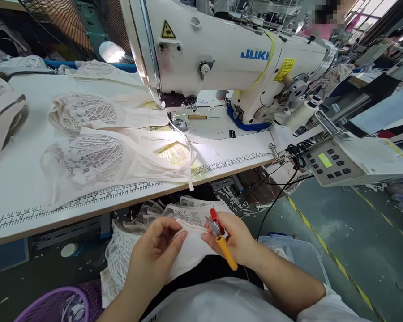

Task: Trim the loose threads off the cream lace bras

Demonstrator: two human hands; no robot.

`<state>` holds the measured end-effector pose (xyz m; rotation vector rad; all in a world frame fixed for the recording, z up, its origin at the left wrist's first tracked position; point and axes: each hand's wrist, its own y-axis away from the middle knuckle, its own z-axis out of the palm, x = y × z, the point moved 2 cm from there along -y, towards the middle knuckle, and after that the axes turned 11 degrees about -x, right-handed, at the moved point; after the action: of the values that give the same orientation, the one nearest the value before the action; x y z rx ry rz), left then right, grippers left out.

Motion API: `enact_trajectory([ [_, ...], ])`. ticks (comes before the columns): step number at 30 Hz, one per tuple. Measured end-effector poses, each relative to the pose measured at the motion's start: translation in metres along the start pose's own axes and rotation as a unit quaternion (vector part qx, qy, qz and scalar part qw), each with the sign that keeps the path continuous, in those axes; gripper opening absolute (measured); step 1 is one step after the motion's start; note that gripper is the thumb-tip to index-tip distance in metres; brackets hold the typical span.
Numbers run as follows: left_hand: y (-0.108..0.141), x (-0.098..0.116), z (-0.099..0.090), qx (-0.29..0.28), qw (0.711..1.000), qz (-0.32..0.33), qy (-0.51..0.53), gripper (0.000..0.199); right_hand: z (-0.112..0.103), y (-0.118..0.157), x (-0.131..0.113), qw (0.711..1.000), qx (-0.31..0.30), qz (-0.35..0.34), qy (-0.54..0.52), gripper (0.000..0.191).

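Over the lap lies white lace fabric [191, 255], a bra-like garment piece. My left hand [159, 250] pinches its upper edge between thumb and fingers. My right hand [233, 237] has small snips [215, 226] with red on them and a yellow-orange handled tool [226, 252] in its grasp, while its thumb and fingertip touch the same fabric edge. Both hands are below the front edge of the sewing table. More lace pieces [87, 156] lie on the table at the left, reaching up to the machine's needle area.
A white sewing machine [221, 49] stands on the table [23, 188], with a control panel [332, 161] at right. A purple basket [57, 299] is at lower left, a clear plastic bin [302, 255] at lower right. Black cables hang by the table edge. People are in the background.
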<state>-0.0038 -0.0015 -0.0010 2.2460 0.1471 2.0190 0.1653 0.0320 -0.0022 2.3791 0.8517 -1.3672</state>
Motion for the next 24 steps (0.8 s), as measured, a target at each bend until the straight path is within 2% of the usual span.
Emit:
enact_trajectory([
  [3,0.0,0.003,0.001,0.025,0.999,-0.009,0.036,0.016,-0.002,-0.001,-0.003,1.0,0.007,-0.015,0.027,0.015],
  [6,0.001,0.005,-0.001,0.058,0.996,-0.02,0.068,0.02,-0.004,0.0,-0.001,1.0,0.003,0.009,0.023,0.013],
  [11,0.0,0.006,-0.004,0.045,0.995,-0.032,0.086,0.033,-0.006,0.005,0.006,0.998,0.025,0.058,-0.015,0.01],
  [14,-0.001,0.005,-0.007,0.045,0.998,-0.029,0.044,0.029,-0.007,0.006,0.004,0.997,0.044,0.041,-0.038,0.009],
  [16,-0.002,0.007,-0.011,0.03,0.999,-0.011,-0.031,0.028,-0.009,0.006,0.0,0.998,0.042,0.022,-0.046,0.009],
  [17,-0.003,0.011,-0.013,0.027,0.996,0.019,-0.088,0.03,-0.011,0.006,-0.002,0.998,0.035,0.013,-0.051,0.009],
  [19,-0.002,0.023,-0.016,0.033,0.964,0.126,-0.233,0.037,-0.014,0.006,-0.006,0.998,0.01,-0.003,-0.054,0.008],
  [21,-0.002,0.038,-0.012,-0.003,0.897,0.257,-0.359,0.041,-0.018,0.007,-0.01,0.999,-0.013,-0.015,-0.042,0.008],
  [23,-0.004,0.049,-0.002,-0.109,0.832,0.339,-0.426,0.035,-0.021,0.008,-0.012,0.999,-0.028,-0.026,-0.022,0.008],
  [24,-0.006,0.051,0.003,-0.17,0.811,0.35,-0.438,0.029,-0.021,0.009,-0.013,0.999,-0.032,-0.032,-0.012,0.009],
])
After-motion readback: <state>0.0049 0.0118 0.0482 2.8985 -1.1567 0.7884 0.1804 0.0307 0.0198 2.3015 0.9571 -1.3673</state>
